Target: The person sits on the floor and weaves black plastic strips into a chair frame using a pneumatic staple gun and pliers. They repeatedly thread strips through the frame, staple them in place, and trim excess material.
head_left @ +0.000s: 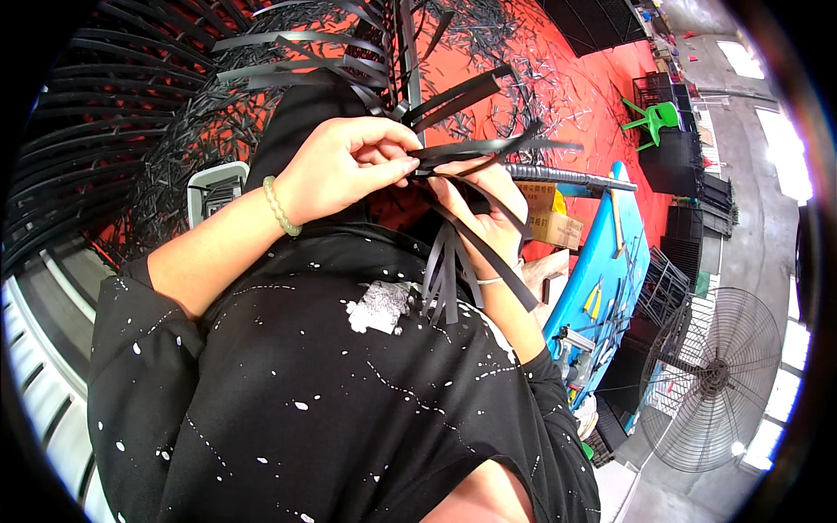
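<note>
In front of my chest my left hand, with a pale green bead bracelet at the wrist, pinches a flat black strip between thumb and fingertips. Close against it, my right hand has its fingers curled round several flat black strips, some pointing away to the right. Loose ends of strips hang below the right hand. Both hands meet at a dark frame bar, along which more black strips stick out sideways. The exact crossing of strips under the fingertips is partly hidden.
Cut black strips litter the red floor. Racks of black curved bars fill the left. To the right stand a blue table with tools, cardboard boxes, a green chair and a large fan. A grey bin sits left.
</note>
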